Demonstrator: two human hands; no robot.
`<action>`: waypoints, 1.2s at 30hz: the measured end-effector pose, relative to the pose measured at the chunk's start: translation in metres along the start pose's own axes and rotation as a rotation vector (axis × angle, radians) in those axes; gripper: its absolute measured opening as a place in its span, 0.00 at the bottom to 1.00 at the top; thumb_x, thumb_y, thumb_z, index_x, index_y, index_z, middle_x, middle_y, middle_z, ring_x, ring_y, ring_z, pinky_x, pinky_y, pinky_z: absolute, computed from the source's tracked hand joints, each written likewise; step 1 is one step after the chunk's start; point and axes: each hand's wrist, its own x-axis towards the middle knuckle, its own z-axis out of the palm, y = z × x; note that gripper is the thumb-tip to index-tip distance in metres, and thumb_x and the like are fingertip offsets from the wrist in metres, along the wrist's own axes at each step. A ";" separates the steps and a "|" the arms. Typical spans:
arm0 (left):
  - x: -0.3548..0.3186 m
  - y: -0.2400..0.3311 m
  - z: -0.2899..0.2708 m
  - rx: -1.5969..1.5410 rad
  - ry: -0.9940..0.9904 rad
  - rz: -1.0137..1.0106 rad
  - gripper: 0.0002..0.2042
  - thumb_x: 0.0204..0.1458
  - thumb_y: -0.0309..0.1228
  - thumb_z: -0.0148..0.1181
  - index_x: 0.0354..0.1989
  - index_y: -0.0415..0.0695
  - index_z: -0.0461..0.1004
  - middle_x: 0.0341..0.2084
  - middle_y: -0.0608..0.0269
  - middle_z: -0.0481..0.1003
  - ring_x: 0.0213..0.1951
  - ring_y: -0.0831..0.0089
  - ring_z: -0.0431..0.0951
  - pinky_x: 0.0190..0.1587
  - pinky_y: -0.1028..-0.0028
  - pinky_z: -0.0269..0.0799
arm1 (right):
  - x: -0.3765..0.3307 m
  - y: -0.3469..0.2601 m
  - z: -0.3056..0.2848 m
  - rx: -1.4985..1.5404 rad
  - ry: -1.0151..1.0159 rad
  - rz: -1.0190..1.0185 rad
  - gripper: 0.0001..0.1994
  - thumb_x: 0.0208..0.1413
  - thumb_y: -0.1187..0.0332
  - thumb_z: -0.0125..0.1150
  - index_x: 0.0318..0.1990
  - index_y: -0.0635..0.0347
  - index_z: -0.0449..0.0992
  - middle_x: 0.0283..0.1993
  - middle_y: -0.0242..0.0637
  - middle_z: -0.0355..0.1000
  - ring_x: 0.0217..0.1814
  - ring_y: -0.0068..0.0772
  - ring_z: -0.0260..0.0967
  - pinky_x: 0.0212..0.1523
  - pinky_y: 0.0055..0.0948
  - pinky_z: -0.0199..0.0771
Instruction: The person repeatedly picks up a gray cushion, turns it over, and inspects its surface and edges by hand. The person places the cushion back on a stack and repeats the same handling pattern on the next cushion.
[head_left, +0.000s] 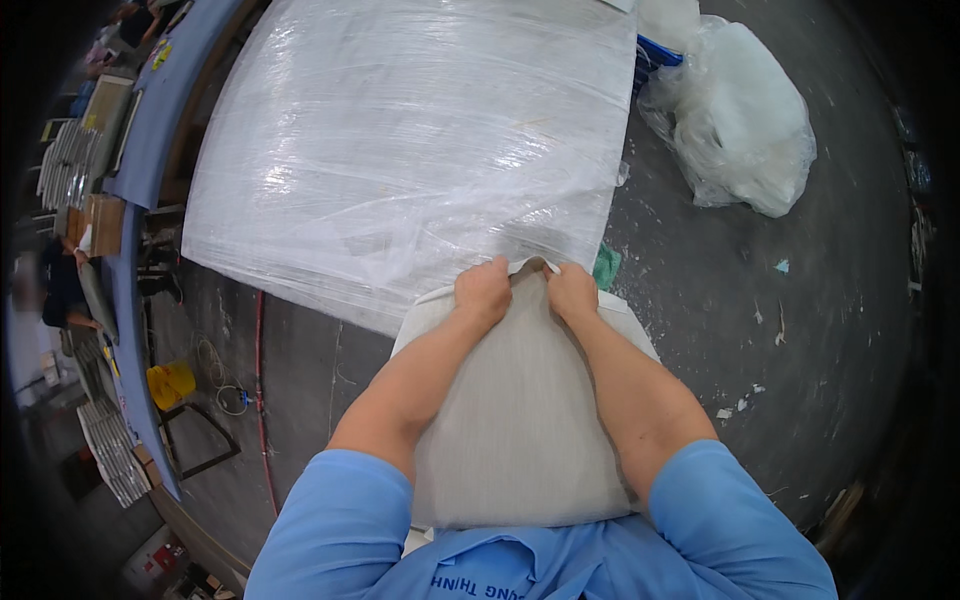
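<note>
While holding the far edge of a beige fabric-covered piece point(520, 430), has the left grip point(484, 293) and the right grip point(573, 292) clamped on the fabric, near each other but apart, with a raised fold between. Cannot tell how the hidden fingertips lie. Has the piece broad side up between both bare forearms, with the near edge just beside a light blue shirt point(340, 500) and a pale rim at the far corners. Faces, just beyond, a large white block wrapped in clear film point(400, 130). Shows green material point(606, 267) just right of the right grip. Has, far right, a bulky white plastic bundle point(745, 120) on the dark floor point(680, 280). Shows on the left a red hose point(262, 400), a yellow bucket point(170, 384) and, farther left, a long blue-covered worktop point(168, 100) beside a person in dark clothing point(62, 290).
</note>
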 end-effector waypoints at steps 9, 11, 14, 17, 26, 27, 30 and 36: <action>0.017 -0.014 0.005 -0.074 0.040 0.050 0.08 0.58 0.33 0.51 0.41 0.44 0.72 0.30 0.42 0.81 0.36 0.40 0.82 0.41 0.45 0.74 | 0.008 0.002 0.021 0.033 0.174 -0.026 0.15 0.61 0.56 0.60 0.38 0.60 0.82 0.44 0.53 0.81 0.51 0.61 0.78 0.52 0.54 0.76; 0.018 -0.012 0.008 -0.064 0.056 0.062 0.08 0.58 0.34 0.53 0.40 0.45 0.72 0.31 0.43 0.81 0.37 0.41 0.82 0.40 0.45 0.74 | 0.008 -0.005 0.021 0.012 0.185 -0.004 0.15 0.61 0.56 0.60 0.38 0.60 0.82 0.43 0.54 0.81 0.50 0.61 0.78 0.51 0.54 0.76; 0.017 -0.021 -0.001 -0.009 0.068 0.149 0.09 0.59 0.37 0.54 0.38 0.46 0.73 0.32 0.45 0.82 0.37 0.44 0.83 0.41 0.47 0.75 | 0.006 -0.003 0.017 0.075 0.153 -0.060 0.15 0.62 0.56 0.60 0.39 0.59 0.82 0.43 0.54 0.81 0.50 0.61 0.78 0.51 0.54 0.76; 0.012 -0.035 -0.023 -0.006 0.068 0.334 0.13 0.61 0.44 0.57 0.36 0.47 0.73 0.30 0.50 0.81 0.35 0.46 0.82 0.39 0.49 0.75 | 0.012 0.023 -0.002 -0.040 -0.019 -0.209 0.14 0.62 0.56 0.61 0.42 0.57 0.82 0.45 0.54 0.80 0.52 0.60 0.77 0.51 0.53 0.75; 0.011 -0.090 -0.016 0.059 0.248 0.364 0.17 0.62 0.48 0.60 0.29 0.48 0.71 0.21 0.58 0.77 0.27 0.52 0.79 0.31 0.52 0.73 | 0.010 0.034 -0.008 -0.093 0.102 -0.420 0.08 0.59 0.67 0.62 0.43 0.58 0.74 0.42 0.53 0.79 0.48 0.62 0.76 0.48 0.57 0.73; 0.010 -0.090 -0.015 0.030 0.259 0.377 0.17 0.62 0.47 0.61 0.28 0.48 0.70 0.21 0.59 0.77 0.27 0.52 0.79 0.31 0.52 0.73 | 0.011 0.038 -0.006 -0.083 0.101 -0.417 0.08 0.59 0.68 0.63 0.43 0.58 0.74 0.42 0.53 0.79 0.48 0.62 0.76 0.48 0.57 0.73; 0.008 -0.087 -0.021 0.033 0.193 0.346 0.17 0.60 0.47 0.63 0.28 0.47 0.70 0.24 0.59 0.78 0.29 0.52 0.79 0.33 0.53 0.73 | 0.008 0.034 -0.007 -0.108 0.093 -0.365 0.09 0.59 0.67 0.64 0.42 0.58 0.74 0.40 0.53 0.79 0.48 0.63 0.75 0.48 0.55 0.73; -0.044 -0.094 -0.067 -0.117 0.452 0.316 0.12 0.64 0.43 0.61 0.42 0.48 0.82 0.37 0.55 0.81 0.47 0.56 0.80 0.48 0.57 0.74 | -0.017 0.045 -0.065 0.059 0.073 -0.626 0.20 0.57 0.63 0.71 0.56 0.56 0.78 0.55 0.46 0.76 0.51 0.49 0.78 0.51 0.43 0.78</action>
